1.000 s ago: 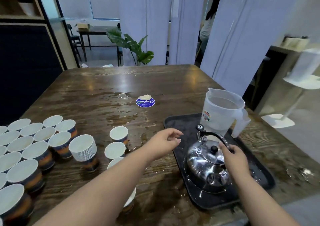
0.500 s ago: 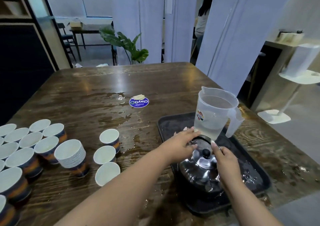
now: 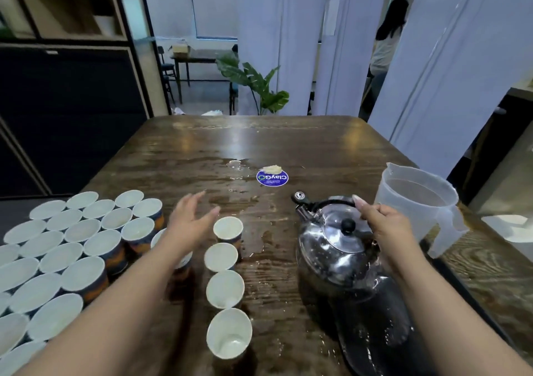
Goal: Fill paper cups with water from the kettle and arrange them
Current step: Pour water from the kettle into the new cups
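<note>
- Right now we grip the kettle (image 3: 340,248) by its black handle with our right hand (image 3: 383,231), fingers curled round the handle, so that we can lift and tip it; the spout points toward ten o'clock, at the cups.
- Our left hand (image 3: 190,222) hovers with fingers released and spread, holding nothing, just at nine o'clock of the farthest cup (image 3: 227,228), likely ready to steady it.
- We see four cups standing in a line (image 3: 225,286) at nine o'clock of the kettle, apart from the rest, presumably set out for filling.
- A packed group of cups (image 3: 72,245) sits farther toward nine o'clock on the counter (image 3: 259,142).
- At three o'clock of the kettle stands a plastic jug (image 3: 415,202), probably for refills.
- Puddles shine on the counter, so we judge slipping and spilling a risk.
</note>
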`<action>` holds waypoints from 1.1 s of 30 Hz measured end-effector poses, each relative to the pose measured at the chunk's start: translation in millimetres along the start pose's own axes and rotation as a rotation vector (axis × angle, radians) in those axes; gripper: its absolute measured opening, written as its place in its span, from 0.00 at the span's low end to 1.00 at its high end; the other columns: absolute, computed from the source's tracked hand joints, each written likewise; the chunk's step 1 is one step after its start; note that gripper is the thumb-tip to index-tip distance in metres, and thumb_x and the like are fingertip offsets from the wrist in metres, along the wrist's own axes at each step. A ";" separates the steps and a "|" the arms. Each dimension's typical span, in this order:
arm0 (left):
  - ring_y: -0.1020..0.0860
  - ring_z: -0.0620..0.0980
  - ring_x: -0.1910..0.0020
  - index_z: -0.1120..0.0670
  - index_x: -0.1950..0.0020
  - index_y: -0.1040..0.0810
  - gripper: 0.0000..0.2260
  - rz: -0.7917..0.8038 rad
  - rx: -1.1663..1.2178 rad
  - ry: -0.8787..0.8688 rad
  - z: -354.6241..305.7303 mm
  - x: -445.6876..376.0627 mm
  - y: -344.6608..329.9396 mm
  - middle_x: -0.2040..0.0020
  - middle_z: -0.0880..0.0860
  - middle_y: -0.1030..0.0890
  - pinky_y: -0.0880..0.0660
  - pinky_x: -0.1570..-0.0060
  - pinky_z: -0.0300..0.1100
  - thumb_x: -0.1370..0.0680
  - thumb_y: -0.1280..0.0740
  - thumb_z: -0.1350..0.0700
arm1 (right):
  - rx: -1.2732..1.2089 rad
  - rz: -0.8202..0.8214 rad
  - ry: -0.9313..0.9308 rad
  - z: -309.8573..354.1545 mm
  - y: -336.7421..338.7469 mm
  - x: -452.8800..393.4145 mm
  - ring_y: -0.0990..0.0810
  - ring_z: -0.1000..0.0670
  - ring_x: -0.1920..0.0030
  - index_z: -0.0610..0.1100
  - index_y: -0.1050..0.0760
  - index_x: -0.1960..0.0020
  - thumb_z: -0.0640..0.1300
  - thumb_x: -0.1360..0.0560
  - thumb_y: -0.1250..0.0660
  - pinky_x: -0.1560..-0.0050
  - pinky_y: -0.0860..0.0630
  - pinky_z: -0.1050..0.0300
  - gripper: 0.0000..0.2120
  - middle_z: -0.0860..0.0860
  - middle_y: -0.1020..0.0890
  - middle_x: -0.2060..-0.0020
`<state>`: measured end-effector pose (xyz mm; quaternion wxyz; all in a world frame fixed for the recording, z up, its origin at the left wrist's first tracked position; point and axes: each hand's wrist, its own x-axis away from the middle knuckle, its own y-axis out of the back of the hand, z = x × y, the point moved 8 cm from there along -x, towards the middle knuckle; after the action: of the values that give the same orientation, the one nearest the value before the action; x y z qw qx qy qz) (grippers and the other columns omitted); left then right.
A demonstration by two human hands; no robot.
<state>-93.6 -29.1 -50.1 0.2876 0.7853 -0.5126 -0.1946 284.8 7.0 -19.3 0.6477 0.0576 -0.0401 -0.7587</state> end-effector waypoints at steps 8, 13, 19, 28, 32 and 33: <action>0.38 0.54 0.27 0.49 0.22 0.47 0.52 0.176 -0.081 0.204 99.7 -0.2 25.6 0.24 0.55 0.41 0.41 0.27 0.49 0.38 0.21 0.43 | 0.064 0.176 -0.024 16.5 -93.5 -18.7 0.34 0.51 0.73 0.48 0.33 0.75 0.57 0.36 0.24 0.68 0.36 0.57 0.23 0.48 0.32 0.75; 0.38 0.53 0.27 0.50 0.23 0.42 0.45 0.152 -0.038 0.137 102.4 -3.5 16.6 0.25 0.55 0.38 0.41 0.28 0.47 0.34 0.22 0.46 | 0.208 0.249 -0.026 20.4 -134.0 -25.1 0.33 0.50 0.74 0.44 0.33 0.70 0.57 0.34 0.24 0.76 0.38 0.62 0.23 0.46 0.31 0.76; 0.35 0.51 0.29 0.50 0.24 0.39 0.42 0.126 0.020 0.092 112.4 -6.0 16.4 0.27 0.53 0.35 0.39 0.30 0.45 0.34 0.22 0.45 | 0.342 0.270 -0.009 25.6 -171.5 -33.8 0.37 0.50 0.76 0.45 0.34 0.73 0.58 0.35 0.24 0.74 0.41 0.60 0.25 0.52 0.34 0.81; 0.33 0.50 0.32 0.49 0.26 0.38 0.42 0.117 0.037 0.041 121.2 -9.9 12.7 0.30 0.51 0.33 0.36 0.32 0.45 0.35 0.22 0.44 | 0.553 0.282 0.013 42.1 -192.7 -37.1 0.36 0.52 0.74 0.42 0.30 0.69 0.60 0.35 0.24 0.70 0.40 0.57 0.24 0.52 0.35 0.79; 0.29 0.50 0.36 0.46 0.30 0.36 0.41 0.136 0.060 0.029 123.4 -11.7 8.7 0.35 0.49 0.30 0.32 0.34 0.48 0.39 0.21 0.43 | 0.625 0.259 -0.004 47.5 -194.3 -37.5 0.33 0.53 0.74 0.44 0.30 0.73 0.58 0.34 0.24 0.69 0.37 0.59 0.23 0.56 0.33 0.83; 0.29 0.51 0.37 0.44 0.32 0.36 0.41 0.140 0.078 0.029 126.0 -12.7 7.6 0.36 0.49 0.29 0.31 0.35 0.49 0.41 0.22 0.42 | 0.629 0.260 -0.010 48.3 -195.3 -36.7 0.34 0.54 0.74 0.45 0.30 0.74 0.58 0.34 0.24 0.70 0.38 0.59 0.23 0.56 0.34 0.85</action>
<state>-179.6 -51.5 -140.6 0.2772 0.7608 -0.5692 -0.1425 92.7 73.4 3.3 0.6893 0.2453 -0.2825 -0.6204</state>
